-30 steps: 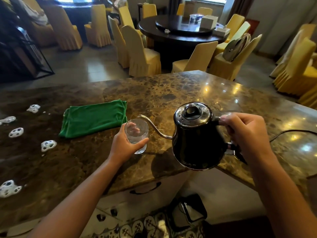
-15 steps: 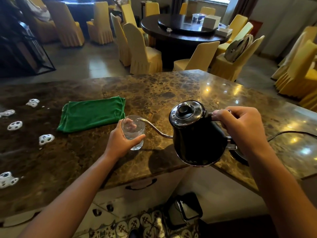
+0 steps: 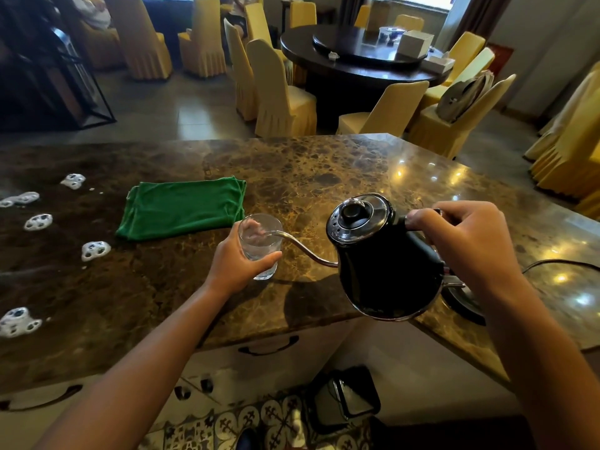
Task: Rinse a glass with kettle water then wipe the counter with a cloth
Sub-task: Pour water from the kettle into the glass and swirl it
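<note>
My left hand (image 3: 235, 266) grips a clear glass (image 3: 259, 243) that stands on the brown marble counter (image 3: 324, 180), with some water in it. My right hand (image 3: 467, 241) holds the handle of a black gooseneck kettle (image 3: 386, 267), lifted and tilted left. The thin spout tip reaches over the glass rim. A folded green cloth (image 3: 185, 207) lies flat on the counter just behind and left of the glass.
Several white foam blobs (image 3: 94, 250) dot the counter's left side. The kettle's base (image 3: 464, 300) and a black cord (image 3: 558, 263) sit at the right under my wrist. Yellow-covered chairs (image 3: 279, 92) and a dark round table (image 3: 360, 63) stand beyond the counter.
The kettle has moved left and tipped further, bringing the spout tip from beside the glass to over its rim. My left hand has kept the glass in place.
</note>
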A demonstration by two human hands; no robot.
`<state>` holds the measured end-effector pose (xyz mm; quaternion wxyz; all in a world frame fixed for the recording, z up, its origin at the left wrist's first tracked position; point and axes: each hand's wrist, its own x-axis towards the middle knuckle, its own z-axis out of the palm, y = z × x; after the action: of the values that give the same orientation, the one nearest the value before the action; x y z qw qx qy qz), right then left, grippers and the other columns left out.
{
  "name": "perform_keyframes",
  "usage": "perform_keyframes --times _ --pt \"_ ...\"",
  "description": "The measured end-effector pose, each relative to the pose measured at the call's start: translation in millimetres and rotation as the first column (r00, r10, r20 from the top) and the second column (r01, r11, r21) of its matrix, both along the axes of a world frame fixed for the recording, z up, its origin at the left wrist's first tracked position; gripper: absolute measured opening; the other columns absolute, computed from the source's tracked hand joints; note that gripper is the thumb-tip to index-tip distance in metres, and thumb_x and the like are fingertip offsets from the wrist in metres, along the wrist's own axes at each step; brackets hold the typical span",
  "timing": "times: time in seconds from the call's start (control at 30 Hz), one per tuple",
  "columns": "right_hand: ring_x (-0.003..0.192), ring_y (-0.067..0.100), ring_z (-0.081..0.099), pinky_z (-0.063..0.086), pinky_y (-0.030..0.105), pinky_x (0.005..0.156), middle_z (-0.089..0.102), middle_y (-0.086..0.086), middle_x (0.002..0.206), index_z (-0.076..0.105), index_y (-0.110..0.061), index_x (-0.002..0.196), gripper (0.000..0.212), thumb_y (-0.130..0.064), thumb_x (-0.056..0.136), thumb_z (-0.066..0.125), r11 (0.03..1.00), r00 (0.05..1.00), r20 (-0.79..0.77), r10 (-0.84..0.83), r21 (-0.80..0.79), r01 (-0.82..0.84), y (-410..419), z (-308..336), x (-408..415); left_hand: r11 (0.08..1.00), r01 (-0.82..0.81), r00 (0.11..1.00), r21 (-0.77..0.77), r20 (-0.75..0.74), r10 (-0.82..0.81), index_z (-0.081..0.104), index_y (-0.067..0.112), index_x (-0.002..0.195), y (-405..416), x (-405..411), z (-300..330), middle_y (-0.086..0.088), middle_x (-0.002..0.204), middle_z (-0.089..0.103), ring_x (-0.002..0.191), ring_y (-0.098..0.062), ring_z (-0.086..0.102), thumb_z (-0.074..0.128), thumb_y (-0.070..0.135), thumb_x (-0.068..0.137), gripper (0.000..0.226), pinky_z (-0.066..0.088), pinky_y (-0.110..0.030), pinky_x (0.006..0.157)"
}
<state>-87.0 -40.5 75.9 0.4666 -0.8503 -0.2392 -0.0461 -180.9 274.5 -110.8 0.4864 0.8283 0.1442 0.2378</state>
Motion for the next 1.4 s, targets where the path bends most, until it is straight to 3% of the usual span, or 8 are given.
perform_keyframes --times 0.1,0.23,0.3,0.47,0.57,0.93,1.1,1.4 --pt "0.049 0.015 0.038 0.035 0.032 0.049 0.046 0.027 0.054 0.061 0.008 0.061 0.048 -0.03 0.086 0.077 0.999 0.999 0.029 0.042 -0.034 -0.041 -2 3 -2 1.0 -0.003 1.0 -0.011 0.005 0.003 0.053 0.02 0.132 -1 0 0 0.012 0.119 0.067 0.111 -0.007 0.07 0.085 0.062 0.063 0.087 0.058 -0.038 0.098" --pt "0.041 0.008 0.038 0.031 0.016 0.043 0.04 -0.006 0.043 0.059 -0.003 0.054 0.045 -0.025 0.089 0.075 0.996 0.996 0.046 0.075 -0.055 -0.073 -4 6 -6 0.999 -0.003 1.0 -0.032 0.007 0.004 0.053 0.021 0.131 -1 1 -2 0.006 0.118 0.069 0.111 -0.01 0.07 0.084 0.062 0.063 0.085 0.057 -0.038 0.099" --pt "0.04 0.008 0.039 0.03 0.014 0.043 0.038 -0.01 0.04 0.052 -0.011 0.049 0.049 -0.024 0.09 0.075 0.996 0.996 0.049 0.08 -0.05 -0.078 -3 6 -7 0.999 0.005 1.0 -0.041 0.004 -0.004 0.053 0.023 0.131 -1 1 -4 0.003 0.119 0.069 0.11 -0.011 0.07 0.085 0.061 0.064 0.083 0.057 -0.04 0.099" --pt "0.038 0.005 0.041 0.03 0.011 0.042 0.039 -0.014 0.039 0.048 -0.02 0.047 0.053 -0.02 0.092 0.076 0.995 0.995 0.055 0.08 -0.056 -0.077 -3 5 -9 0.999 -0.002 1.0 -0.053 0.01 0.003 0.053 0.025 0.129 -2 2 -5 0.003 0.116 0.07 0.109 -0.009 0.07 0.084 0.061 0.063 0.081 0.056 -0.032 0.098" --pt "0.039 0.006 0.04 0.03 0.012 0.043 0.038 -0.013 0.04 0.051 -0.013 0.049 0.05 -0.022 0.091 0.077 0.996 0.996 0.051 0.075 -0.062 -0.071 -3 4 -9 0.998 -0.004 1.0 -0.063 0.016 0.005 0.054 0.023 0.128 -4 2 -4 0.008 0.116 0.069 0.107 -0.006 0.07 0.084 0.06 0.063 0.081 0.056 -0.029 0.096" --pt "0.044 0.008 0.038 0.035 0.029 0.047 0.04 0.003 0.047 0.054 0.0 0.057 0.049 -0.028 0.091 0.076 0.992 0.996 0.011 0.086 -0.089 -0.085 -3 6 -9 0.996 -0.012 1.0 -0.088 0.016 0.013 0.053 0.027 0.127 -3 2 -7 0.004 0.118 0.07 0.109 -0.008 0.07 0.085 0.059 0.063 0.078 0.058 -0.039 0.098" --pt "0.041 0.007 0.037 0.028 0.016 0.043 0.035 -0.012 0.042 0.046 -0.014 0.049 0.052 -0.028 0.09 0.075 0.991 0.997 0.011 0.078 -0.107 -0.077 0 11 -10 0.996 -0.012 1.0 -0.092 0.018 0.014 0.053 0.023 0.128 -4 2 -7 0.004 0.119 0.069 0.109 -0.008 0.07 0.085 0.059 0.063 0.081 0.057 -0.036 0.097" --pt "0.04 0.006 0.038 0.028 0.015 0.043 0.037 -0.012 0.041 0.051 -0.01 0.051 0.049 -0.028 0.09 0.074 0.986 0.995 0.015 0.102 -0.137 -0.099 3 18 -9 0.994 -0.011 1.0 -0.108 0.024 0.013 0.053 0.021 0.129 -5 2 -7 0.005 0.12 0.068 0.108 -0.004 0.07 0.084 0.06 0.062 0.084 0.056 -0.028 0.095"
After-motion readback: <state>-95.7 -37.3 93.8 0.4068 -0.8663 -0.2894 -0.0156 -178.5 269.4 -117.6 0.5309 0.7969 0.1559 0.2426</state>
